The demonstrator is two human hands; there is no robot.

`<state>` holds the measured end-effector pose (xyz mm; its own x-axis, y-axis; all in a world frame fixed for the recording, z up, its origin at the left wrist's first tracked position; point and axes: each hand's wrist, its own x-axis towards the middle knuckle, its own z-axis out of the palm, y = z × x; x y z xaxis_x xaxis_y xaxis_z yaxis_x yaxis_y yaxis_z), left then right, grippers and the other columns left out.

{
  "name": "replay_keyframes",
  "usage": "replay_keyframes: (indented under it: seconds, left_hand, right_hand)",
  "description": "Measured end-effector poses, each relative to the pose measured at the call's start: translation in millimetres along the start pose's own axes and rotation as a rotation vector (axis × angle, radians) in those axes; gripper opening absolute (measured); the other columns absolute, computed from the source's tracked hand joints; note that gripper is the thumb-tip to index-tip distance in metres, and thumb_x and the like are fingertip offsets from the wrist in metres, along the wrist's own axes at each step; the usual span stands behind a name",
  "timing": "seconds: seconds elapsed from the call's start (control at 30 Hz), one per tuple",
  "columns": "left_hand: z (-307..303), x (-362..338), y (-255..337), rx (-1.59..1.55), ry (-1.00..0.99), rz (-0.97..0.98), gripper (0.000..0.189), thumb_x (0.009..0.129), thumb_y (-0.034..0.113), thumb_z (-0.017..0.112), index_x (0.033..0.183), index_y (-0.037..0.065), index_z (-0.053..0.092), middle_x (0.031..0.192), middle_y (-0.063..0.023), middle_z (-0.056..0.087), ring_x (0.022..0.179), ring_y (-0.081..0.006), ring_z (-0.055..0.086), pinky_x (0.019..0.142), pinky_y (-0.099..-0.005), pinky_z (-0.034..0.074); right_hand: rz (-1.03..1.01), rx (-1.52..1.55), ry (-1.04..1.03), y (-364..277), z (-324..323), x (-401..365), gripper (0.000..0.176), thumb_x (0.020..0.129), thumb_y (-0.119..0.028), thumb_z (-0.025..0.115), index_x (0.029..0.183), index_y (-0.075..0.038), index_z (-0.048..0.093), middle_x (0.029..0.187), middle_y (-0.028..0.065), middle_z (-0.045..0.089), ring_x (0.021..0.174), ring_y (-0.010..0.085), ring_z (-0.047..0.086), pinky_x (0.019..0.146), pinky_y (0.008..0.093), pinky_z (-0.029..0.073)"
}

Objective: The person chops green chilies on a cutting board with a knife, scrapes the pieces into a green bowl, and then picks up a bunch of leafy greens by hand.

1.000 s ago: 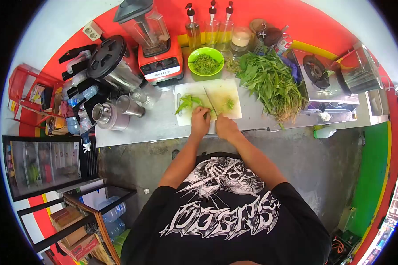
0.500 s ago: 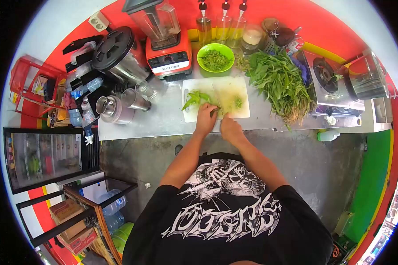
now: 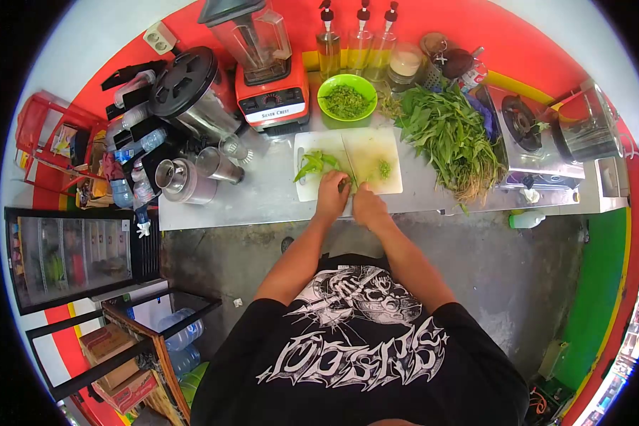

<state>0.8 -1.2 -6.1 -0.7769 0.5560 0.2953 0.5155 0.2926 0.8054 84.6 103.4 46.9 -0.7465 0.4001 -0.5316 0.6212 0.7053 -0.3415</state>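
A metal counter (image 3: 255,202) runs across the view in front of the person. At its left part stands a large steel container (image 3: 207,106) with a black lid, and just beside it a red Silver Crest blender (image 3: 273,99) with a clear jug. A gas stove (image 3: 510,145) is at the right end. Between the stove and the cutting board lies a big bunch of leafy greens (image 3: 447,131), its roots toward the near edge. The white cutting board (image 3: 373,144) lies flat near the middle of the counter, and a lime-green bowl (image 3: 370,86) filled with chopped greens (image 3: 344,103) stands just behind it. Three pump bottles (image 3: 360,51) stand upright in a row behind the bowl.

The right hand (image 3: 369,205) is closed around the handle end of a knife (image 3: 348,159), whose blade points away from the person across the board. The left hand (image 3: 331,193), fingers bent, is at the board's near edge, left of the blade; whether it grips anything cannot be told. Loose green leaves (image 3: 314,164) lie on the board's left half, and a small chopped pile (image 3: 384,169) lies right of the knife.
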Motion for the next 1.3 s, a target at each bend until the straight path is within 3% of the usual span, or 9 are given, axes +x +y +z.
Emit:
replay_keyframes:
  seconds: [0.23, 0.43, 0.8, 0.87, 1.03, 1.1, 1.3]
  left_hand:
    - [-1.4, -0.6, 2.2, 0.054, 0.0, 0.02, 0.013, 0.081, 0.002, 0.072, 0.093, 0.002, 0.065, 0.087, -0.0138, 0.059, 0.085, -0.0339, 0.057, 0.077, -0.0423, 0.045]
    - [2.2, -1.4, -2.0, 0.001, 0.04, 0.045, 0.014, 0.082, 0.002, 0.071, 0.095, 0.002, 0.066, 0.088, -0.0139, 0.06, 0.087, -0.0338, 0.058, 0.079, -0.0428, 0.046]
    - [0.3, -0.8, 9.1, 0.015, -0.006, -0.027, 0.016, 0.082, 0.003, 0.07, 0.097, 0.003, 0.066, 0.092, -0.0151, 0.059, 0.091, -0.0366, 0.056, 0.081, -0.0452, 0.045]
    - [4.3, 3.5, 3.2, 0.08, -0.009, -0.045, 0.016, 0.082, 0.003, 0.07, 0.097, 0.004, 0.064, 0.092, -0.0147, 0.059, 0.09, -0.0362, 0.055, 0.08, -0.0455, 0.045]
    - [6.0, 4.8, 1.3, 0.102, -0.03, -0.089, 0.013, 0.083, 0.009, 0.073, 0.092, 0.007, 0.063, 0.086, -0.0115, 0.055, 0.085, -0.0321, 0.054, 0.078, -0.0452, 0.044]
    - [7.8, 4.4, 6.6, 0.127, -0.015, -0.105, 0.013, 0.083, 0.01, 0.074, 0.091, 0.007, 0.063, 0.086, -0.0112, 0.056, 0.085, -0.0316, 0.054, 0.077, -0.0452, 0.044]
    - [21.5, 7.8, 6.6, 0.215, -0.023, -0.191, 0.015, 0.082, 0.02, 0.079, 0.092, 0.012, 0.071, 0.097, -0.01, 0.058, 0.097, -0.0332, 0.053, 0.087, -0.0442, 0.044]
  right_hand:
    - [0.007, 0.085, -0.051, 0.5, 0.9, -5.9, 0.039, 0.103, -0.03, 0.051, 0.12, 0.005, 0.047, 0.115, 0.0345, 0.065, 0.11, 0.0498, 0.065, 0.095, 0.0558, 0.05]
    - [-0.006, 0.116, 0.031, 4.1, 1.5, 6.6, 0.038, 0.102, -0.028, 0.051, 0.119, 0.006, 0.047, 0.115, 0.0363, 0.064, 0.108, 0.0502, 0.065, 0.094, 0.0551, 0.051]
    - [-0.018, 0.113, 0.052, -10.1, -0.1, -2.3, 0.033, 0.098, -0.017, 0.051, 0.12, 0.007, 0.046, 0.113, 0.0354, 0.066, 0.107, 0.0488, 0.066, 0.093, 0.054, 0.053]
    - [-0.007, 0.11, 0.056, -9.4, -0.4, 4.2, 0.036, 0.094, -0.011, 0.057, 0.122, 0.007, 0.044, 0.112, 0.0318, 0.068, 0.107, 0.0444, 0.068, 0.09, 0.05, 0.056]
    - [0.045, 0.128, 0.061, 12.8, -0.3, -5.8, 0.036, 0.099, -0.023, 0.054, 0.12, 0.006, 0.047, 0.113, 0.0306, 0.068, 0.107, 0.0441, 0.068, 0.09, 0.051, 0.055]
    - [0.093, 0.179, 0.148, 26.5, -0.4, -6.9, 0.043, 0.101, -0.036, 0.05, 0.119, 0.004, 0.05, 0.109, 0.0334, 0.067, 0.103, 0.0488, 0.067, 0.09, 0.0557, 0.053]
    - [0.102, 0.222, 0.309, 42.7, -11.7, -11.7, 0.039, 0.096, -0.033, 0.058, 0.11, 0.003, 0.058, 0.103, 0.0317, 0.069, 0.098, 0.0478, 0.068, 0.086, 0.0559, 0.053]
